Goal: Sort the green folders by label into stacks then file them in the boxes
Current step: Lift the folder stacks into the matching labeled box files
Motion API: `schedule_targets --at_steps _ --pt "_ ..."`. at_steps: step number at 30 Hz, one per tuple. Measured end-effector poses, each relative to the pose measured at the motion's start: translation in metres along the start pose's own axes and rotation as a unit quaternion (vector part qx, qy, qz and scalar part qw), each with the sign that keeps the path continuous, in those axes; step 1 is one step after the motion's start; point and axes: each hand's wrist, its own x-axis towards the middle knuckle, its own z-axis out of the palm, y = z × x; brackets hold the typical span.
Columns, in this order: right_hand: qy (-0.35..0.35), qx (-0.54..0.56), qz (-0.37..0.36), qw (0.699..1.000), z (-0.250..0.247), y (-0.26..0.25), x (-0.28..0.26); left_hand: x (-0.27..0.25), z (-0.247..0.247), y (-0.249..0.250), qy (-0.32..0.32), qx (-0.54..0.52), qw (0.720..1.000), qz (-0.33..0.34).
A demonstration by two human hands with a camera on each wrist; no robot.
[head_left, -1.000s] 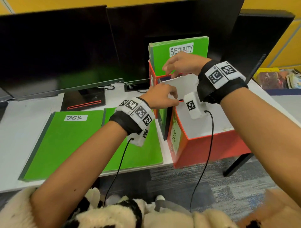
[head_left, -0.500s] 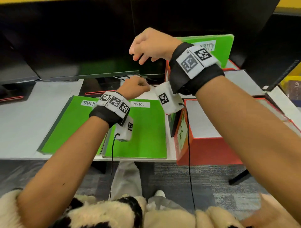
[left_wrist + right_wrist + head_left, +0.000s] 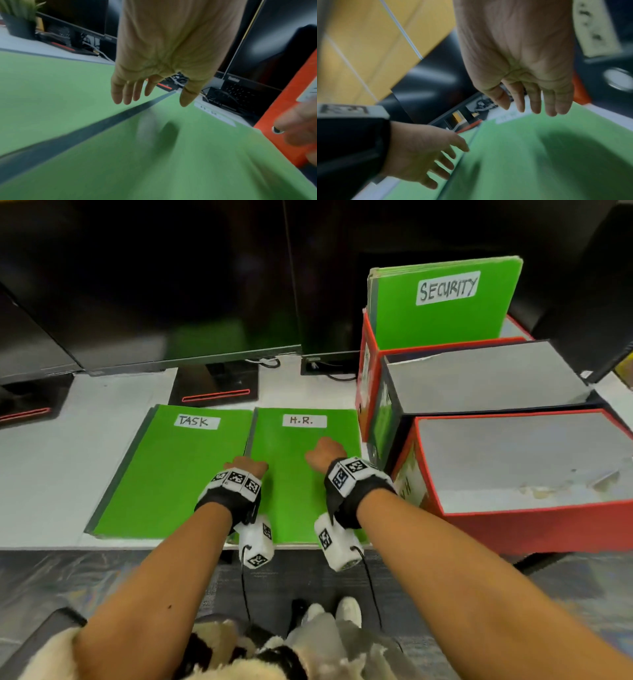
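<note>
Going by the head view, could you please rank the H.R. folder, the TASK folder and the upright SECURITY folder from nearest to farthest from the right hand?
1. Green H.R. folder: flat on the desk, directly beneath the right hand.
2. Green TASK folder: flat, on the hand's left.
3. Green SECURITY folder: upright in the rear red box, beyond it.

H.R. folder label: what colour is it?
White, with dark handwriting; the H.R. folder label shows best in the head view.

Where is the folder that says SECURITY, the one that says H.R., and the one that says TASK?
SECURITY folder [image 3: 442,306], head view, on its green front cover.
H.R. folder [image 3: 294,453], head view, on bare green cover below its label.
TASK folder [image 3: 178,470], head view, on the middle of its cover.
</note>
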Motion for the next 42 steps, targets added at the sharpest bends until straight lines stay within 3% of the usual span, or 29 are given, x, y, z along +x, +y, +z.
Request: schedule_targets --at_steps 5,12,16,18,21,25,29,31,35,42 --pt "0.017 0.018 0.125 0.992 0.031 0.041 0.004 0.005 0.026 -0.013 0.012 -0.002 0.999 -0.039" --pt "0.09 0.07 0.179 0.977 0.044 0.057 0.01 0.011 0.032 -0.018 0.015 -0.097 0.993 -0.059" --pt "0.135 0.08 0.206 0.966 0.049 0.056 0.012 0.024 0.018 -0.026 -0.058 -0.193 0.979 -0.042" --pt "0.14 0.093 0.215 0.962 0.055 0.053 0.012 0.029 0.011 -0.031 -0.037 -0.255 0.966 -0.029" --pt "0.13 0.174 0.222 0.951 0.054 0.052 0.013 0.025 -0.002 -0.033 0.05 -0.305 0.951 0.023" --pt "0.165 0.309 0.188 0.918 0.039 0.043 0.018 0.022 -0.021 -0.036 0.127 -0.361 0.918 0.103" --pt "0.292 0.451 0.059 0.842 0.019 0.02 0.019 0.016 -0.043 -0.033 0.177 -0.445 0.857 0.191" --pt "0.322 0.467 0.0 0.824 0.009 0.013 0.01 0.013 -0.053 -0.028 0.182 -0.452 0.841 0.236" --pt "0.357 0.448 -0.085 0.815 0.002 0.013 -0.005 0.007 -0.062 -0.021 0.15 -0.469 0.819 0.295" --pt "0.379 0.385 -0.097 0.836 0.016 0.021 -0.017 0.0 -0.052 -0.02 0.135 -0.441 0.821 0.336"
